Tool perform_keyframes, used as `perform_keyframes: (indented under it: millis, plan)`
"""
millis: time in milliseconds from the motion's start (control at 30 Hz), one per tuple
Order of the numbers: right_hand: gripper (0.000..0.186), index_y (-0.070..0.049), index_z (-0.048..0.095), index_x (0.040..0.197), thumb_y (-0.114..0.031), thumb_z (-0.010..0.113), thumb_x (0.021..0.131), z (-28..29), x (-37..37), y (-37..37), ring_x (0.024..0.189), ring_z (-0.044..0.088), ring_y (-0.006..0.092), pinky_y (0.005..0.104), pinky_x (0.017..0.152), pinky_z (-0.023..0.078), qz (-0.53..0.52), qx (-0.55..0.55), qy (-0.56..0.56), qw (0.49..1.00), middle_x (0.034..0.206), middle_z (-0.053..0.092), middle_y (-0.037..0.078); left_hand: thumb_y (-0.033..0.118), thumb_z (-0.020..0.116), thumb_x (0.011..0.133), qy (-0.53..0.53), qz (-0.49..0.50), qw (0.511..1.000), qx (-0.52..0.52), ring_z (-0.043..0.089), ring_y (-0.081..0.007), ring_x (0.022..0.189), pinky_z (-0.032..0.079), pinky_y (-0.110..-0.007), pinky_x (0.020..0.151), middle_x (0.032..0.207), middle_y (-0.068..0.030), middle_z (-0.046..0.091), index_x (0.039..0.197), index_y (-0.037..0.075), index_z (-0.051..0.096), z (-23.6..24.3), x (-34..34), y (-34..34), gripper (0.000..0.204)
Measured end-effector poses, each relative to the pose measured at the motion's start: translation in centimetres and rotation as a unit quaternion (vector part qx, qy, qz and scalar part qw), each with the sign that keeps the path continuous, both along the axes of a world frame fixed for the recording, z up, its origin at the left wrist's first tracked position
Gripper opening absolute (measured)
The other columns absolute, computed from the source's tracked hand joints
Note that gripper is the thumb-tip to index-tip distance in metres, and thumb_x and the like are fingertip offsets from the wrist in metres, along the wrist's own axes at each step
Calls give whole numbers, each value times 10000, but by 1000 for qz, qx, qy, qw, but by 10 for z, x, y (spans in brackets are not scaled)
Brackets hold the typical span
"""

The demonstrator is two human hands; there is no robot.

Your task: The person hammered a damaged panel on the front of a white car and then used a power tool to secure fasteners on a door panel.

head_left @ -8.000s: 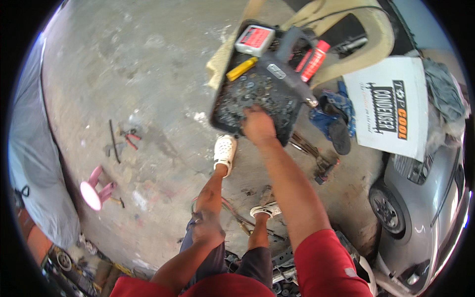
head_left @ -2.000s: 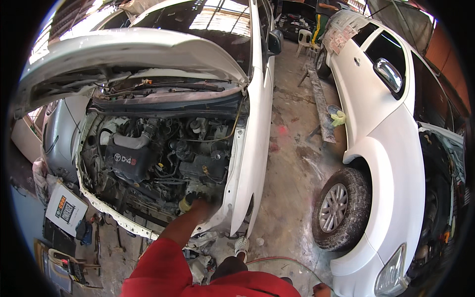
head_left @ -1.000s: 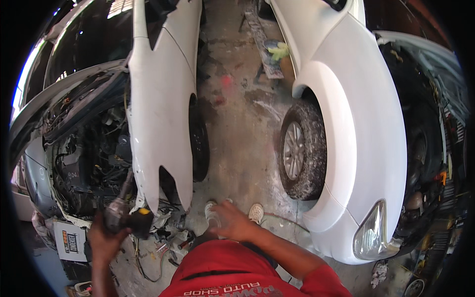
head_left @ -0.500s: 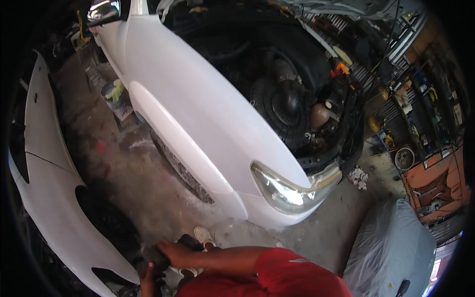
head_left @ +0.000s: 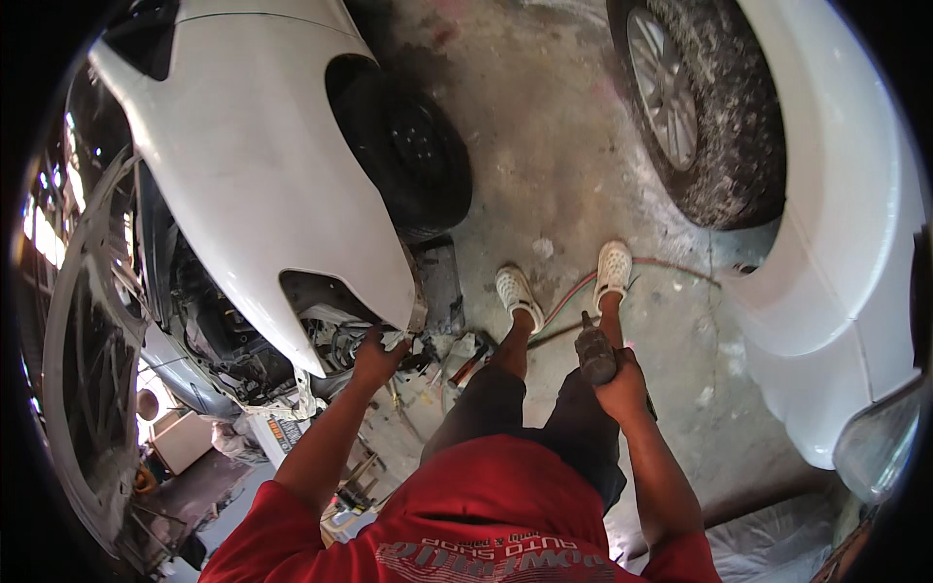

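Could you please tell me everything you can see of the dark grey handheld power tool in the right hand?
The dark grey, rounded handheld power tool has a stout, roughly cylindrical body with a slim dark tip at its front. Its surface looks dull and worn; the exact material is unclear. The bare right hand grips it, hiding most of the handle. The tip points toward the top of the picture, below the white perforated right clog there. Whether it is running cannot be told.
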State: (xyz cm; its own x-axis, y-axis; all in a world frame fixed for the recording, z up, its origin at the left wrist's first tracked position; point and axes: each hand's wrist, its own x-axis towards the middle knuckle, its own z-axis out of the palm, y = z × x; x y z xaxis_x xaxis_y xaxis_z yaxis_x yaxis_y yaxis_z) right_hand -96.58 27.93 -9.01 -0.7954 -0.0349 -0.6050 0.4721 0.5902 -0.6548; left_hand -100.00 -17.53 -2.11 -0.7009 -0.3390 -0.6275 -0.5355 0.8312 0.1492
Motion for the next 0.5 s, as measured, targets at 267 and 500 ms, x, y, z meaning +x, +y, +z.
perform_keyframes:
  millis: [267,500]
  plan:
    - [294,-37,692,1008,-166,748,751,-21,30,-39,875,664,420,495,760,532,-13,-40,9,999,970,660,200,290,717,945,21,300,949,96,695,-231,926,574,-340,759,1098,-167,709,1206,-65,632,-32,-27,5,449]
    - [255,-20,673,988,-133,757,775,-18,8,-62,936,666,401,449,778,534,-58,-110,-44,991,980,669,196,226,687,966,63,217,965,130,696,-215,905,614,-330,680,1088,-157,704,1254,-51,612,-35,-9,-21,406]
